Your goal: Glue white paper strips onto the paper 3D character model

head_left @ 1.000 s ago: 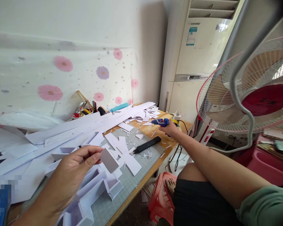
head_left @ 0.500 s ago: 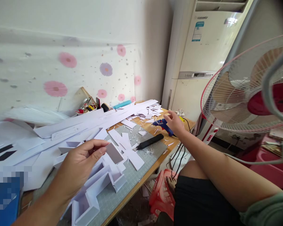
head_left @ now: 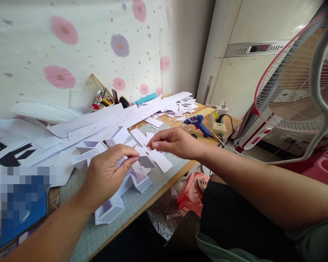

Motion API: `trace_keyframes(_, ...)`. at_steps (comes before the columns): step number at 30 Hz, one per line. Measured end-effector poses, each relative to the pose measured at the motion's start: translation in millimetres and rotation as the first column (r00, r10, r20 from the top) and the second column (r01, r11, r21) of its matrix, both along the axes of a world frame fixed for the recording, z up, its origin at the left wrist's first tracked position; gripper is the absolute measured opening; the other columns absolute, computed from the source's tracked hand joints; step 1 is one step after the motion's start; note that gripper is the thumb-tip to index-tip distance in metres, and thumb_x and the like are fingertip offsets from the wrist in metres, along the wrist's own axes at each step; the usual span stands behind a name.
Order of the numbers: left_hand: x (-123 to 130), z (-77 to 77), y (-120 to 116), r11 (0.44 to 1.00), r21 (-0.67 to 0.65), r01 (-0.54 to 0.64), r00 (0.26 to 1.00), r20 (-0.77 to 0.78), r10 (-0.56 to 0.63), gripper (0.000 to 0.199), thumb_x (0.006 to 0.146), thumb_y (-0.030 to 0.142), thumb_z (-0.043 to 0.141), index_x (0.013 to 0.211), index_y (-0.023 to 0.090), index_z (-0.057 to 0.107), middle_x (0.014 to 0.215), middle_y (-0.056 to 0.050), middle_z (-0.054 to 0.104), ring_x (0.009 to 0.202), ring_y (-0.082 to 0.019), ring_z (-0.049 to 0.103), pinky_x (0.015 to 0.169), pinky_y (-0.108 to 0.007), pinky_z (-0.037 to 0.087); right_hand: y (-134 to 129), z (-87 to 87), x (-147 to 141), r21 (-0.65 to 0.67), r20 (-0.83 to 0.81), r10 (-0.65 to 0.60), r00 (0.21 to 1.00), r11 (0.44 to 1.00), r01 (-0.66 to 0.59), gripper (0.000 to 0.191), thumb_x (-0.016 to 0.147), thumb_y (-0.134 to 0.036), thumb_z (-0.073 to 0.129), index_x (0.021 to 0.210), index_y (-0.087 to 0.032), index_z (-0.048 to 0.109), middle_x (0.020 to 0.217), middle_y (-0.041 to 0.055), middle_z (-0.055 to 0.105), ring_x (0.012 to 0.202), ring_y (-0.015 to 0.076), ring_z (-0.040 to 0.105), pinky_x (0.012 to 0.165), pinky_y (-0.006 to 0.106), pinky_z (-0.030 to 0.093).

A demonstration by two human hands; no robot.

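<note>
In the head view, the left hand [head_left: 106,173] has its fingers pinched on a small flat white piece [head_left: 147,161], held just above a zigzag white structure [head_left: 112,209] standing on the grey cutting mat [head_left: 90,236]. The right hand [head_left: 177,142] is near the piece, its fingers bent with thumb and forefinger close; I cannot tell whether they grip anything. Beyond it, a blue glue gun [head_left: 199,122] lies on the wooden counter [head_left: 202,109], near a power strip [head_left: 218,125], with white scraps [head_left: 177,109] to its left.

Near-side room on mat [head_left: 94,234]; white folded walls [head_left: 114,211] behind
</note>
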State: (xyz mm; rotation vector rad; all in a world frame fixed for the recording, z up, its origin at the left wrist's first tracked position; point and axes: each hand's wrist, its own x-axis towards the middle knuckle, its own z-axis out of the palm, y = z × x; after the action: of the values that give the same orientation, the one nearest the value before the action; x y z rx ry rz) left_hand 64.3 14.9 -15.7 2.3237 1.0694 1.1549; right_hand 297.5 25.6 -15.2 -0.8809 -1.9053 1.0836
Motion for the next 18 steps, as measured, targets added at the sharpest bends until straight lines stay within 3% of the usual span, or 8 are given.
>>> trace_keyframes(5,-1,-1.6,0,0.999,0.025,0.020,1.000,-0.006,-0.020,0.013,0.080,0.020,0.070,0.086,0.030,0.076,0.087,0.002,0.073,0.082,-0.017,0.065,0.083,-0.023,0.045,25,-5.7,-19,-0.107,0.013,0.221,0.975,0.970,-0.219,0.012,0.083,-0.019,0.067,0.091,-0.013,0.072,0.085,0.0007,0.070,0.081,0.0111,0.059,0.080,0.026,0.046)
trace_keyframes(9,-4,-4.8,5,0.996,0.080,0.042,0.993,-0.109,-0.033,0.017,0.083,0.014,0.066,0.090,0.029,0.073,0.090,0.003,0.072,0.086,-0.015,0.066,0.087,-0.023,0.045,40,-18.0,-27,-0.254,-0.189,0.337,0.923,0.891,-0.377,0.012,0.079,-0.009,0.069,0.090,-0.012,0.071,0.082,-0.0013,0.069,0.077,0.0089,0.060,0.077,0.023,0.048)
trace_keyframes(13,-7,-9.1,11,0.964,0.239,0.115,0.971,-0.231,-0.059,0.015,0.086,0.012,0.063,0.093,0.025,0.068,0.089,0.002,0.070,0.084,-0.013,0.066,0.082,-0.025,0.049,48,-27.9,-30,-0.392,-0.396,0.366,0.843,0.762,-0.515,0.023,0.075,0.004,0.066,0.091,-0.012,0.067,0.082,-0.0010,0.070,0.078,0.0082,0.063,0.075,0.020,0.050)
trace_keyframes(18,-6,-10.7,15,0.933,0.330,0.146,0.954,-0.298,-0.043,0.017,0.088,0.007,0.061,0.094,0.023,0.063,0.089,0.001,0.068,0.084,-0.012,0.063,0.080,-0.027,0.049,52,-28.4,-33,-0.420,-0.437,0.379,0.815,0.715,-0.558,0.029,0.078,0.010,0.061,0.098,-0.011,0.061,0.074,-0.0035,0.066,0.066,0.0057,0.059,0.065,0.017,0.047)
